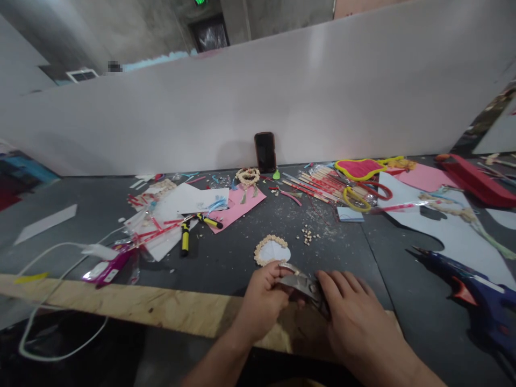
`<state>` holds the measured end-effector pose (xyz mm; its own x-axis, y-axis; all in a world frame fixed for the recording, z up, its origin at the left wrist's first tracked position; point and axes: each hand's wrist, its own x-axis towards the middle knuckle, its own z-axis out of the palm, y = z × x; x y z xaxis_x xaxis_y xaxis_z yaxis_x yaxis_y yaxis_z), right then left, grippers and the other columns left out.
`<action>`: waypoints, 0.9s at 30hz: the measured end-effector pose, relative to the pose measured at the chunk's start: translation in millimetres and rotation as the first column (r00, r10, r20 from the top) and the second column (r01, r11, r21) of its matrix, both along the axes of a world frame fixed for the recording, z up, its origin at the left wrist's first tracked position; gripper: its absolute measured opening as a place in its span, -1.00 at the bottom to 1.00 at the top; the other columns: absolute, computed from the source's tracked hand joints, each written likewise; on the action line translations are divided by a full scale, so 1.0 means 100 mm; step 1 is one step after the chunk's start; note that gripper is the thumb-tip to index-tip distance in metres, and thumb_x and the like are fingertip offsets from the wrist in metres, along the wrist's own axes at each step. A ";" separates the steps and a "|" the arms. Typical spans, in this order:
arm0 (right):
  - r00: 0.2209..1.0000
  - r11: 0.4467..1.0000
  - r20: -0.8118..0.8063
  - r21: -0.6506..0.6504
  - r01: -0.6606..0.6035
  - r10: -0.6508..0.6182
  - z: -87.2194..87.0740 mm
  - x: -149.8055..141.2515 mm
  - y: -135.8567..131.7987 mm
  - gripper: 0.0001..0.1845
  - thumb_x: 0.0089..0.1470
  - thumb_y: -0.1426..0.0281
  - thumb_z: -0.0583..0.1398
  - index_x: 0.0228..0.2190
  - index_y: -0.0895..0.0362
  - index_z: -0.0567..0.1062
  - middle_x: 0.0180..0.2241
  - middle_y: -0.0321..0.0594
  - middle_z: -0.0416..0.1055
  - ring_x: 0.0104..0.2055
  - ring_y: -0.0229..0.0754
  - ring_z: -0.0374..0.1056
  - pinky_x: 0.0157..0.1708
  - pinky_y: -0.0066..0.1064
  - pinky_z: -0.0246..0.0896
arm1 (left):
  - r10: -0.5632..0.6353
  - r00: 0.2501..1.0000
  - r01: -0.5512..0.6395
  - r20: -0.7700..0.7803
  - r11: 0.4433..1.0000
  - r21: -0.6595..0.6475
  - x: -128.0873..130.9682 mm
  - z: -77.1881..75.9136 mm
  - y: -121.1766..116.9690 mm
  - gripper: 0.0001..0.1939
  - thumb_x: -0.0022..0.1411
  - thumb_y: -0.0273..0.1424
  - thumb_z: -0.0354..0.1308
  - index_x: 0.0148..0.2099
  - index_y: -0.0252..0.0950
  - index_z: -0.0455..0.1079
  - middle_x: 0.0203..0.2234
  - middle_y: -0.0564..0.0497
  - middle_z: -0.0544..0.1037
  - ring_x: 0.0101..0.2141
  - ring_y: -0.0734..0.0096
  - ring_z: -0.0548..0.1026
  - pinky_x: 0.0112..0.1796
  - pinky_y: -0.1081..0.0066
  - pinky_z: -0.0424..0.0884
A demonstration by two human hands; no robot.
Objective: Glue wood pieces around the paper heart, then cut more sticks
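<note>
My right hand (357, 312) is closed round the handles of grey metal pliers (303, 285), held above the table's front edge. My left hand (264, 295) pinches close to the pliers' jaws, where a small pale bit shows; what its fingers grip is mostly hidden. Just beyond the left fingers lies a white paper oval (273, 251), with a border of small wooden pieces (258, 250) along its left and top. A little heap of cut wooden bits (308, 235) sits to the right of the oval.
A phone (265, 151) leans on the white partition (201, 118). Thin sticks (318, 185) lie behind the heap. A blue glue gun (475, 293) is at right, a purple one (110, 266) with white cable at left. Yellow-black pliers (185, 239) rest beside paper scraps (193, 199).
</note>
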<state>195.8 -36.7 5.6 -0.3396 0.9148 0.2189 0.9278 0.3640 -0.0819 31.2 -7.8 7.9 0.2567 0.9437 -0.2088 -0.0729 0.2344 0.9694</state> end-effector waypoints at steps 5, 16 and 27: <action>0.993 0.995 -0.070 0.022 -0.099 0.100 0.01 0.09 -0.04 -0.45 -0.26 0.62 0.04 -0.11 0.23 0.35 -0.20 -0.04 0.39 -0.17 -0.04 0.26 -0.16 -0.16 0.21 | -0.168 0.956 0.226 0.240 0.944 -0.240 -0.04 0.04 0.03 -0.73 -0.01 -0.26 0.20 -0.46 -0.35 0.24 -0.76 0.07 0.40 -0.80 0.71 0.13 -0.73 0.63 -0.19; 0.999 0.988 -0.042 -0.154 -0.005 -0.002 0.02 0.05 0.05 -0.56 -0.20 0.62 0.02 -0.20 0.18 0.39 -0.29 -0.07 0.39 -0.27 -0.03 0.28 -0.29 -0.21 0.17 | 0.049 0.988 -0.032 -0.147 0.993 0.114 0.05 0.12 0.02 -0.91 0.05 -0.43 0.09 -0.44 -0.36 0.36 -0.60 0.02 0.47 -0.56 0.52 0.38 -0.52 0.56 0.24; 0.912 0.949 -0.401 -0.311 -0.053 -0.081 0.27 0.14 0.09 -0.82 0.03 0.52 -0.04 -0.36 0.12 0.33 -0.38 -0.15 0.40 -0.34 -0.16 0.33 -0.38 -0.39 0.16 | 0.030 0.986 0.015 -0.166 0.965 0.261 0.26 0.12 0.08 -0.81 0.17 -0.33 0.02 -0.39 -0.34 0.32 -0.57 0.01 0.48 -0.55 0.50 0.39 -0.50 0.53 0.27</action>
